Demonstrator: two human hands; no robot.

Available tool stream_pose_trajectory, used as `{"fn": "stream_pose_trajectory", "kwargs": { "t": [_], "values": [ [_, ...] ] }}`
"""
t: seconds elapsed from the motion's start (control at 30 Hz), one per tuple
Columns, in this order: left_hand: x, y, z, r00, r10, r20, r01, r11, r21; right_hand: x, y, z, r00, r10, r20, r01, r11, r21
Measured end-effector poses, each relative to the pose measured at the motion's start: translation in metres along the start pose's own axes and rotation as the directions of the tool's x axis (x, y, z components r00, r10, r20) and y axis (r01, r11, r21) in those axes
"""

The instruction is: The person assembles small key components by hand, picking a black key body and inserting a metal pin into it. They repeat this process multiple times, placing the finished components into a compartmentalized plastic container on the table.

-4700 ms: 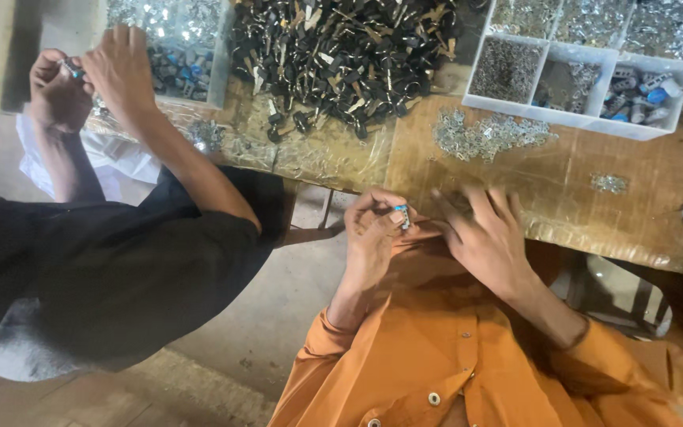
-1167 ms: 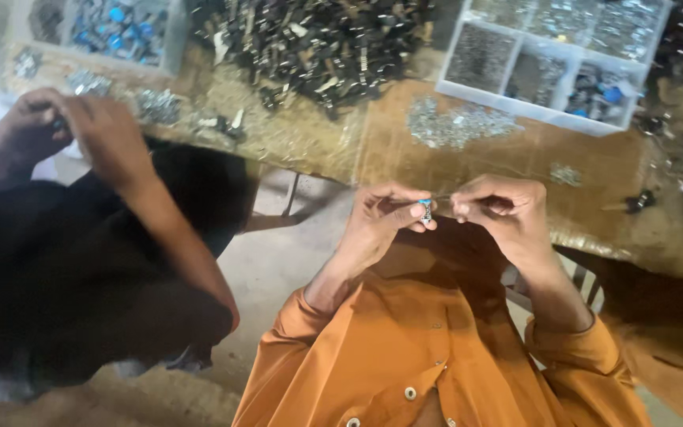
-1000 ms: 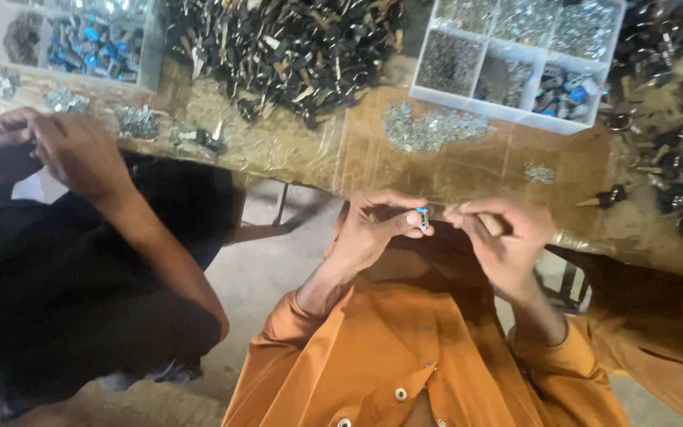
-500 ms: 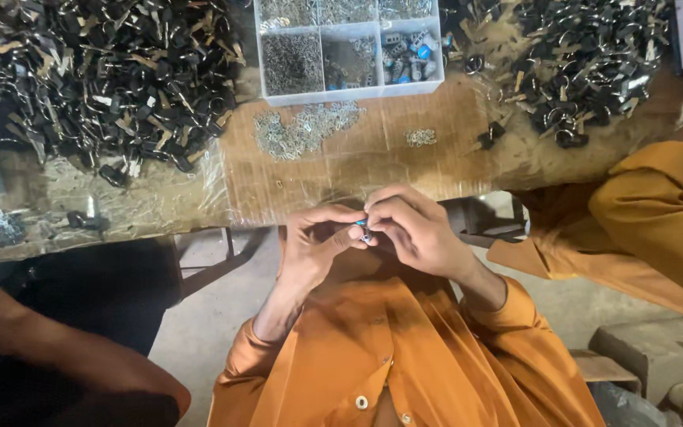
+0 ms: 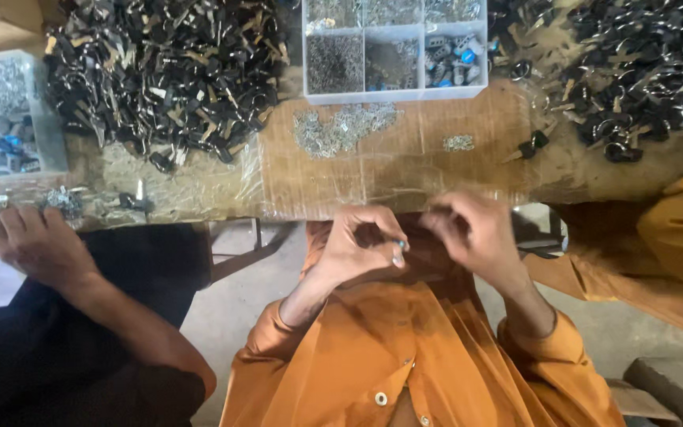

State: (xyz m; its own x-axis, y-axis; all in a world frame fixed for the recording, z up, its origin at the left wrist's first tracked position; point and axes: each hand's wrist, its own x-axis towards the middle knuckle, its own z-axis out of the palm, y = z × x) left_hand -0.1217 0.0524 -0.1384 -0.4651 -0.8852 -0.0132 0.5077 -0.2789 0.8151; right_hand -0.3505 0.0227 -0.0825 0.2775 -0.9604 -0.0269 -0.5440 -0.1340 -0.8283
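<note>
My left hand (image 5: 355, 247) is held just below the table edge, over my orange shirt. Its fingertips pinch a small metal part with a blue end (image 5: 399, 250). My right hand (image 5: 476, 236) hovers a short way to the right, apart from the left, fingers curled and blurred. Whether it holds anything is hidden. The cardboard-covered table (image 5: 405, 178) lies right in front of both hands. A loose heap of small silver parts (image 5: 343, 129) sits on it just beyond them.
A white divided tray (image 5: 395, 96) of small parts stands at the table's far side. Heaps of black key-like pieces lie at left (image 5: 167, 71) and right (image 5: 642, 71). A co-worker's hand (image 5: 41, 245) rests at the left edge, an orange sleeve (image 5: 673, 237) at right.
My hands were joined on the small blue-ended part; now the right hand has drawn away to the right and the left alone keeps it. The view has swung right along the table.
</note>
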Motion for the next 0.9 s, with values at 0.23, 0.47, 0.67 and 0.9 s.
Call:
{"fn": "stream_pose_trajectory", "kwargs": {
  "t": [0.23,0.47,0.67,0.9],
  "values": [
    [-0.006,-0.002,-0.013,0.976,0.042,-0.214,-0.068,0.991,-0.117,-0.001,0.004,-0.011,0.958,-0.219,-0.186,0.126,0.902,-0.413],
    [-0.006,0.002,-0.008,0.963,-0.036,-0.268,0.016,0.997,-0.077,-0.011,0.021,-0.002,0.948,-0.302,-0.101,0.214,0.838,-0.502],
    [-0.003,0.003,-0.003,0.955,-0.044,-0.295,0.039,0.999,-0.022,-0.020,0.031,0.001,0.878,-0.448,-0.170,0.394,0.877,-0.275],
    [-0.011,0.000,-0.007,0.973,0.027,-0.231,-0.036,0.999,-0.035,-0.014,-0.017,0.021,0.778,-0.546,-0.310,0.562,0.826,-0.042]
  ]
}}
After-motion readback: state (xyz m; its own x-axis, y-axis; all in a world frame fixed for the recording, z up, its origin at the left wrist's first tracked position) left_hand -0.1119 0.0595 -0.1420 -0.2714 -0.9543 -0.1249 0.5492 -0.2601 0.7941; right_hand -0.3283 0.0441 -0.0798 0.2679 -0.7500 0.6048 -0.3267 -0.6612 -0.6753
